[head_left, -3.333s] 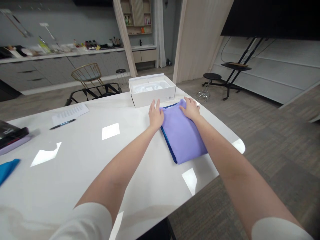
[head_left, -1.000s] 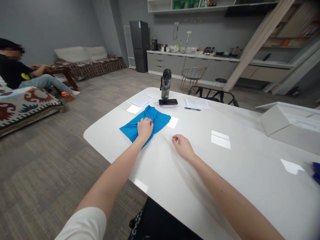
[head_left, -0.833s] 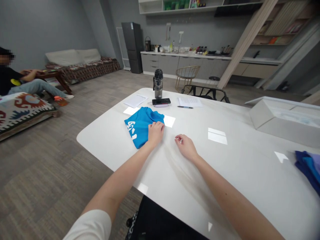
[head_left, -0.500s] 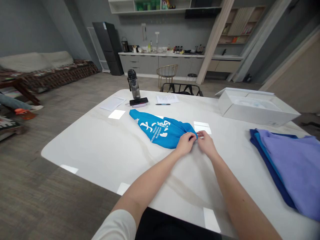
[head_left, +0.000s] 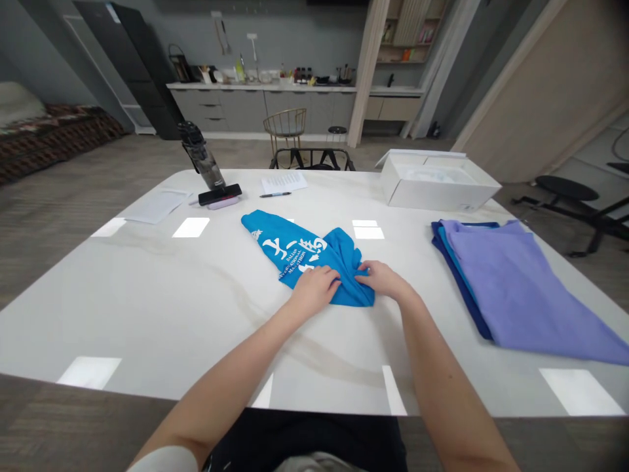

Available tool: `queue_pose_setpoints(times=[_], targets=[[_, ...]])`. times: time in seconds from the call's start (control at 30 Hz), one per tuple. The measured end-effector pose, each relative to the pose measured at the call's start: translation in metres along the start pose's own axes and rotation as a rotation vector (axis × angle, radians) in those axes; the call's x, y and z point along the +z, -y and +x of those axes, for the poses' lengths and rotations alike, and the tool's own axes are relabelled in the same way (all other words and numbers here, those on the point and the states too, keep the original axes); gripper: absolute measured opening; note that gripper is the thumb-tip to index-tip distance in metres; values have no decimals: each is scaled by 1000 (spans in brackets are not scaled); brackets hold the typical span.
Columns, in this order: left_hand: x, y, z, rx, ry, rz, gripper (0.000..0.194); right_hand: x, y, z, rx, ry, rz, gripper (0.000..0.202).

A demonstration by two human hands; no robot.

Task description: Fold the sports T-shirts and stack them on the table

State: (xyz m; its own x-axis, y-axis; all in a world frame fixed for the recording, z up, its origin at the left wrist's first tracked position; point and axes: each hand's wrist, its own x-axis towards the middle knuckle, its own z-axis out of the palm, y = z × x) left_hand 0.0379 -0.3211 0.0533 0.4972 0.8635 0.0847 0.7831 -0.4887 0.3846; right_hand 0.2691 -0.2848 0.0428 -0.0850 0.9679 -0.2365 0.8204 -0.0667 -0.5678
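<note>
A bright blue cloth (head_left: 344, 259) with white lettering lies bunched on the white table (head_left: 196, 314), its narrow end pointing to the back left. On its near edge, my left hand (head_left: 316, 288) rests with the fingers curled and pressed on the fabric. At the cloth's right side my right hand (head_left: 383, 278) pinches a fold between thumb and fingers. Creases run between the two hands.
Folded purple and navy cloths (head_left: 521, 282) lie at the right. An open white box (head_left: 437, 183) stands behind them. Toward the back left are a dark bottle (head_left: 204, 160), a black phone (head_left: 219, 195), papers (head_left: 157, 204) and a pen (head_left: 275, 195).
The view has turned to the right. My hands have moved apart, and the right end of the blue cloth is now more folded and twisted, with a corner spread toward me.
</note>
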Motion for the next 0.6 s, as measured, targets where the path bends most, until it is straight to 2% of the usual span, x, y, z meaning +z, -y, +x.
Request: queue_pose_setpoints(times=[0.07, 0.13, 0.2, 0.27, 0.3, 0.33, 0.37, 0.43, 0.5, 0.53, 0.6], targets=[[-1, 4, -4, -160, -112, 101, 41, -2, 12, -15, -31, 236, 41, 23], [2, 7, -6, -322, -198, 154, 59, -3, 25, -29, -92, 479, 103, 24], [8, 11, -7, -412, -184, 153, 73, -3, 37, -38, -149, 667, 151, 29], [13, 16, -5, -404, -108, 125, 77, -3, 43, -41, -175, 763, 184, 36], [15, 18, -4, -375, -70, 109, 77, -3, 43, -40, -179, 747, 196, 39], [16, 21, -1, -337, -37, 93, 77, -3, 41, -37, -185, 677, 206, 41], [18, 24, 2, -297, -11, 75, 76, -3, 37, -33, -194, 552, 214, 42], [19, 29, 10, -195, 39, 25, 74, -2, 26, -22, -203, 212, 210, 37], [20, 32, 17, -45, 103, -42, 72, 2, 13, -10, -188, -73, 166, 28], [20, 32, 20, 40, 135, -76, 69, 4, 7, -5, -179, -158, 136, 26], [20, 30, 20, 182, 164, -135, 60, 9, -3, 3, -166, -212, 97, 29]])
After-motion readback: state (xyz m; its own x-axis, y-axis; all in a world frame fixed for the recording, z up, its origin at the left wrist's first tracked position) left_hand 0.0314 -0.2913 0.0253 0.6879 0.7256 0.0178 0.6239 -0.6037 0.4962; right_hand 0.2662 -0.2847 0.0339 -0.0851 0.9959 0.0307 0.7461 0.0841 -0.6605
